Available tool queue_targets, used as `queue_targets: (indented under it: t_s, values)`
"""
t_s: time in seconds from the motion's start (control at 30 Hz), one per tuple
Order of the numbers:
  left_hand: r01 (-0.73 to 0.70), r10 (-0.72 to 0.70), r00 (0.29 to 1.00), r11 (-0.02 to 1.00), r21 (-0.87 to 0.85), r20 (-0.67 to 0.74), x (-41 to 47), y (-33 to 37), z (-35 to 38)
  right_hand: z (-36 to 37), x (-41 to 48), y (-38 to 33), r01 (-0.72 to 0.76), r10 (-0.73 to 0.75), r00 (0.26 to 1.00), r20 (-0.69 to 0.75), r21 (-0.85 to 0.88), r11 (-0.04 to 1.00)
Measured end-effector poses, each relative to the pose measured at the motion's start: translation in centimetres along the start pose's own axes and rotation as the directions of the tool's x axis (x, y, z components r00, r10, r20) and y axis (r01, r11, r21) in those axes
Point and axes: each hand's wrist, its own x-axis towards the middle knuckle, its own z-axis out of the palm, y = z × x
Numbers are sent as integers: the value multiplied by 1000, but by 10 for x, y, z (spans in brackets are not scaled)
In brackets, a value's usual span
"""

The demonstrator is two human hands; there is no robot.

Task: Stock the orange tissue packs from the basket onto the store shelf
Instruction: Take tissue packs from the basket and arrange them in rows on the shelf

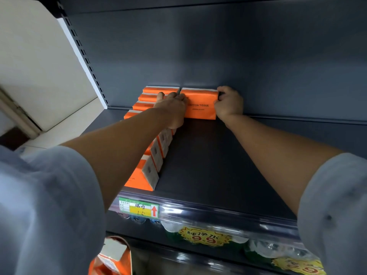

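Both hands clamp one orange pack [200,105] at shelf [208,165] back: L hand [172,108] on its left end, R hand [228,103] on right (row of packs [153,155] alongside, left).

White wall [29,56] left; slotted upright [81,52]; dark grey back panel [238,46]; dim light.

Free shelf [218,165] right of pack row [155,158]

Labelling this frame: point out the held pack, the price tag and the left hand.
held pack [199,108]: head view, orange front face.
price tag [140,209]: head view, yellow middle.
left hand [172,109]: head view, back of hand.
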Motion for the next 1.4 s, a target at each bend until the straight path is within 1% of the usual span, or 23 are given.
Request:
queue_targets:
  t_s: [0.27,0.43,0.57,0.77,0.87,0.97,1.07,1.2,1.33,1.4]
  values:
    - [-3,3,1000,1000,-7,30,0,4,4,-5,-9,3,10,-10,1000,-8,-7,1000]
    - [-7,8,998,1000,-5,63,0,7,2,-8,-20,7,5,-4,1000,9,-47,999]
    - [-17,17,998,1000,-3,68,-4,10,1,-19,-32,4,32,-26,999,40,-162,986]
    - [-31,31,999,1000,-2,27,-24,10,-4,-37,-61,-3,145,-73,978,196,-383,913]
    - [-25,25,1000,1000,-15,1,-43,8,-11,-50,-77,-10,192,-71,959,273,-451,872]
    - [-12,10,999,999,-40,-49,-68,5,-19,-62,-97,-20,227,-76,948,308,-493,840]
    - [30,-34,995,998,-51,-94,-100,3,-31,-74,-121,-36,270,-89,934,345,-522,809]
    - [60,-72,991,993,-103,-112,-145,-7,-38,-89,-158,-58,330,-124,912,391,-518,789]
    - [108,-126,982,986,-125,-141,-190,-23,-33,-97,-202,-82,380,-166,889,426,-485,787]
    - [133,-151,979,982,-136,-134,-212,-31,-27,-94,-225,-91,400,-177,877,447,-474,784]
